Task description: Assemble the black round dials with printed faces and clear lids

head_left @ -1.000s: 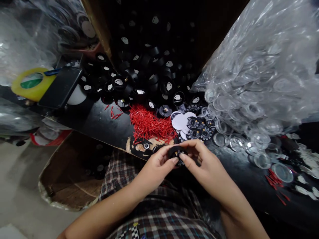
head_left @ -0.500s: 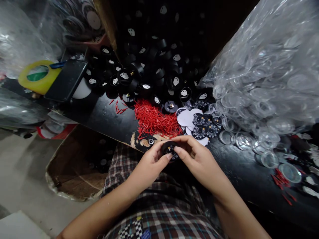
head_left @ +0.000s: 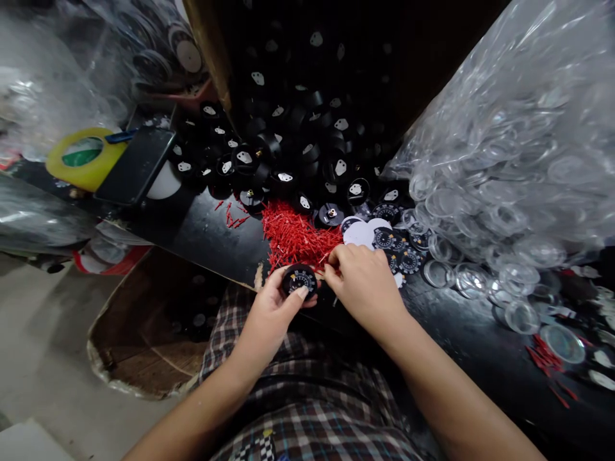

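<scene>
My left hand (head_left: 275, 306) is closed round a black round gauge (head_left: 298, 282), its thumb lying on the printed dial, which faces up. Close to its right, my right hand (head_left: 361, 282) has thumb and forefinger pinched together at the near edge of a heap of red gauge needles (head_left: 302, 235). What the pinch holds, if anything, is too small to make out. Beyond the right hand lie loose black dial faces (head_left: 410, 260) and white discs (head_left: 358, 234), partly covered by that hand.
Many black gauge housings (head_left: 307, 153) pile up at the back. Clear round covers (head_left: 471, 280) spill from a plastic bag (head_left: 519, 128) on the right. At left are yellow tape (head_left: 62, 157) and a phone (head_left: 137, 165). Below the table edge stands an open box (head_left: 139, 339).
My hands have moved apart. The left has shifted left with the gauge, its dial now plainly showing; the right has left the gauge and reached to the red needles' edge.
</scene>
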A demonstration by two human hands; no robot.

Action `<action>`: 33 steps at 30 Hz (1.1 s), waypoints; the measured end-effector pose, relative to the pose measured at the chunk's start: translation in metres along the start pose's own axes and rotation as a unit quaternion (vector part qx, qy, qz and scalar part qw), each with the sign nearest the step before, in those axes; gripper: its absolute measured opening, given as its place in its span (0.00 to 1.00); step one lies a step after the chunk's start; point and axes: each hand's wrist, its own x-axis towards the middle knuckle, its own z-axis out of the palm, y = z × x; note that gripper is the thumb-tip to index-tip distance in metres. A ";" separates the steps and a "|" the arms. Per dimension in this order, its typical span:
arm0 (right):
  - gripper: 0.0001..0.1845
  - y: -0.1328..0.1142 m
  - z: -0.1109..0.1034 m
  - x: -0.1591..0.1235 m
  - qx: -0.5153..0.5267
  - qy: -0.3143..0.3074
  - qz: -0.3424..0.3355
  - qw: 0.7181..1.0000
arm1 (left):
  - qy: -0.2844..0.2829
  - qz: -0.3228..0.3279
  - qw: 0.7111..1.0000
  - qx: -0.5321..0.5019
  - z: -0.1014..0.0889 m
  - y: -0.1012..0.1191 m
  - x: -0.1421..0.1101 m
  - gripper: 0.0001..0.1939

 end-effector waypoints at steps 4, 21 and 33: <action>0.03 0.007 -0.006 -0.011 0.235 0.029 0.031 0.971 | -0.014 -0.035 0.996 -0.079 0.005 0.003 0.001 0.13; 0.05 0.011 -0.027 -0.046 0.326 0.120 0.007 0.938 | -0.028 0.019 0.991 -0.127 0.041 -0.001 0.007 0.22; 0.06 0.011 -0.026 -0.046 0.330 0.078 0.009 0.941 | -0.094 0.075 0.993 -0.005 0.043 -0.002 0.004 0.10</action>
